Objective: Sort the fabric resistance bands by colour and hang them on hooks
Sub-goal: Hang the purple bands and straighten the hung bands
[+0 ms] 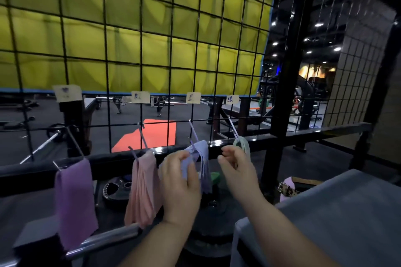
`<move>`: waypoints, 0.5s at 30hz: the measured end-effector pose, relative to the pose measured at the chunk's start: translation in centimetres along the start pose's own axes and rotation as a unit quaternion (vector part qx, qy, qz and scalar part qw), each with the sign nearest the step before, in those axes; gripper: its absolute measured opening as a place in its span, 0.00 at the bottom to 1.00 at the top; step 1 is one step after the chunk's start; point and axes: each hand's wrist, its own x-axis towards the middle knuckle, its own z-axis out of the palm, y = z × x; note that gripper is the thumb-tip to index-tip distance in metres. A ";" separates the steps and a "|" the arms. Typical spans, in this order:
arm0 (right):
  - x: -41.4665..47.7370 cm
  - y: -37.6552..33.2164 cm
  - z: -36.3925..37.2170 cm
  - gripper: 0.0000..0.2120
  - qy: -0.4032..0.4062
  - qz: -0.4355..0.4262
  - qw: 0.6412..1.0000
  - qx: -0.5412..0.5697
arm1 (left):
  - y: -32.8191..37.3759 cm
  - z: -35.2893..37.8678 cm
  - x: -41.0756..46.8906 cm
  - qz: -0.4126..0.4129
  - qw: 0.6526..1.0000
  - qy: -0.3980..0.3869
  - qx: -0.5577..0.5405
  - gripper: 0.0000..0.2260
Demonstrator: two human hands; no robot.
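Here, your left hand (180, 182) pinches the pale blue bands (205, 165) hanging on the third hook (192, 132) of the wire grid (141, 50), your right hand (236, 167) loosely curled and empty just beside the green bands (243, 145).

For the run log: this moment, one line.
left hand grips lavender bands | right hand beside green bands, grip unclear | pink bands hung

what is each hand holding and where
Left hand grips the lavender bands near their top; whether the right hand holds anything cannot be told.
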 end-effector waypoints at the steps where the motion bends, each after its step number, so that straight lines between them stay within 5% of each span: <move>1: 0.1 -0.2 0.4 0.11 -0.027 -0.004 1.000 -0.003 | -0.1 -0.4 0.6 -0.005 1.000 -0.006 0.021 0.15; 10: 1.5 -0.1 2.6 0.25 -0.091 -0.038 0.991 -0.090 | -0.2 -0.3 4.0 -0.106 0.971 -0.185 0.112 0.21; 15: 1.9 -0.3 2.7 0.14 -0.086 -0.050 0.993 -0.059 | -1.2 0.6 4.9 -0.074 0.968 -0.185 0.150 0.18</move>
